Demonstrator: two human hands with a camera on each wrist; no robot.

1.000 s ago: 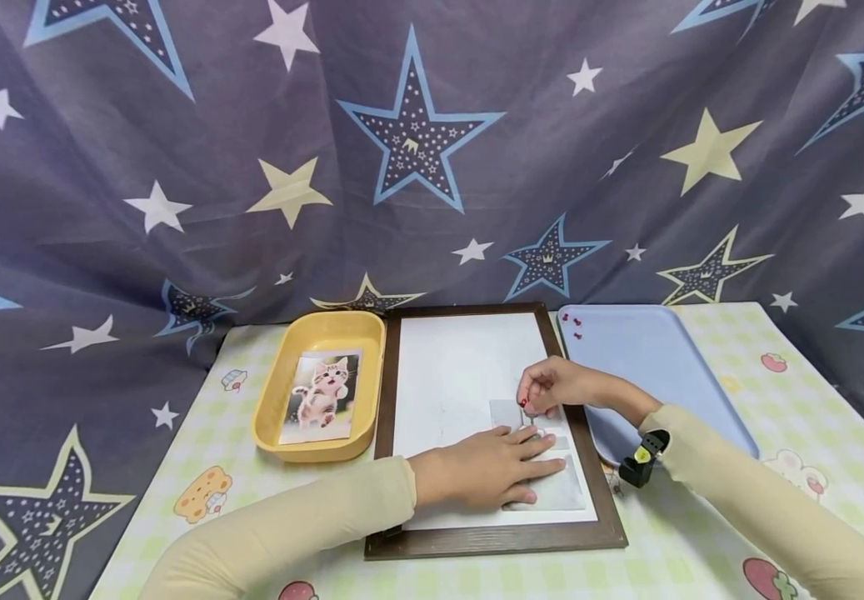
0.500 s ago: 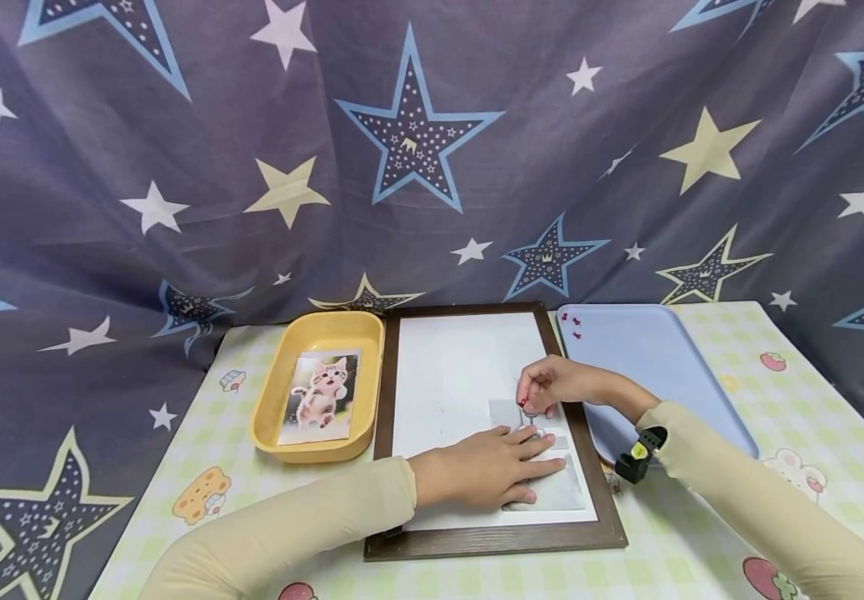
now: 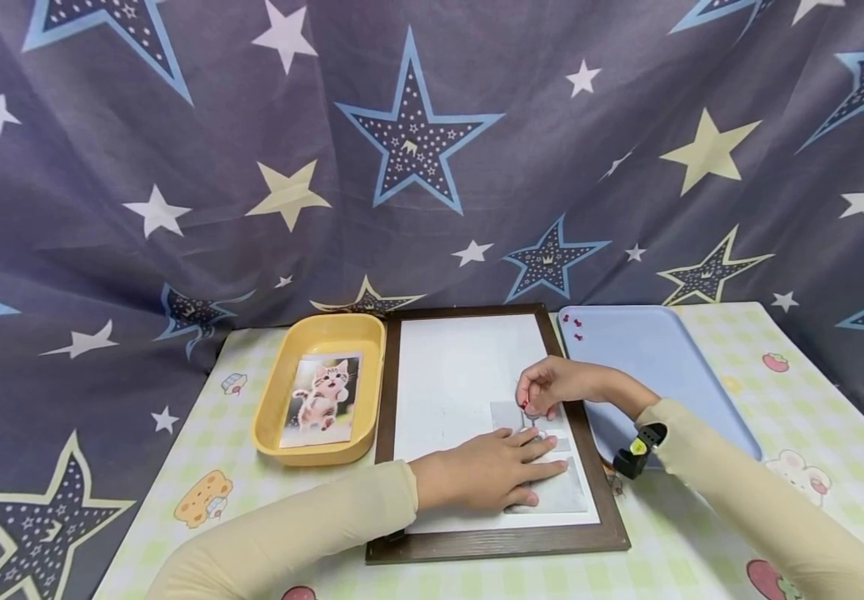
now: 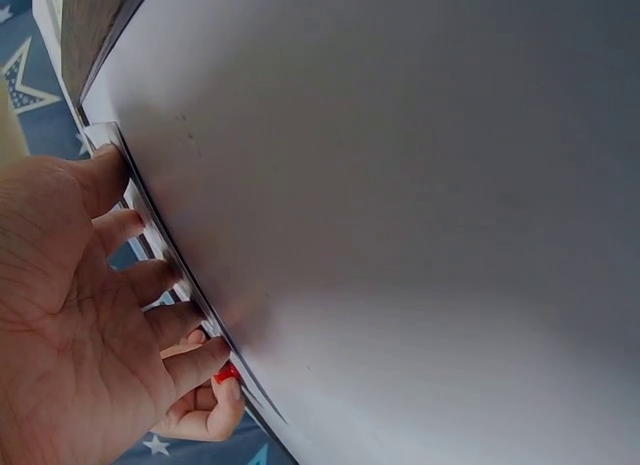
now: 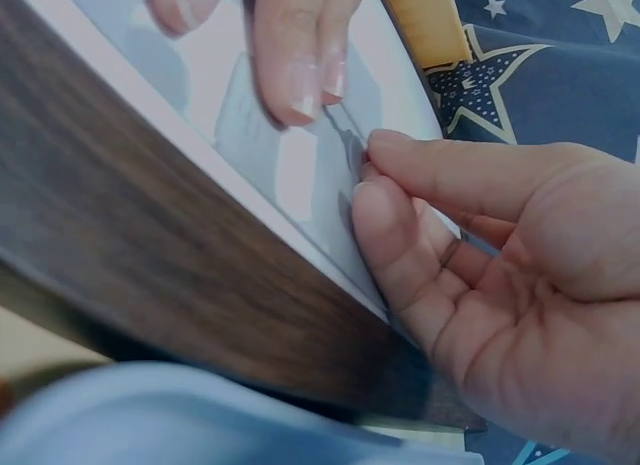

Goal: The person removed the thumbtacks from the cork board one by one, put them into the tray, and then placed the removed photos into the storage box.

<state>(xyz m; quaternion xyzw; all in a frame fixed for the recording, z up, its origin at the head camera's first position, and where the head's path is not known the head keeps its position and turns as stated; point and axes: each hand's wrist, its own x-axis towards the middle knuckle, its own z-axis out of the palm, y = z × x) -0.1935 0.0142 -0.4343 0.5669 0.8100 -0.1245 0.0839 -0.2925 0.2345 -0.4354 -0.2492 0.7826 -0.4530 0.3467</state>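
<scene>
My left hand (image 3: 487, 471) rests with spread, fairly straight fingers on a greyish picture card (image 3: 555, 492). The card lies on a white board (image 3: 461, 367) with a dark brown wooden frame (image 3: 502, 547), near its lower right corner. My right hand (image 3: 551, 385) pinches a red push pin (image 3: 525, 405) between thumb and finger at the upper part of the card. In the left wrist view the red head of the push pin (image 4: 228, 372) shows behind the left fingers. Whether the pin's point is in the board is hidden.
A yellow tray (image 3: 270, 400) left of the board holds a kitten photo (image 3: 321, 400). At the right, partly under my right forearm, is a light blue tray (image 3: 652, 358) with several red push pins (image 3: 578, 337) in its far left corner. A star-printed curtain (image 3: 417, 250) hangs behind.
</scene>
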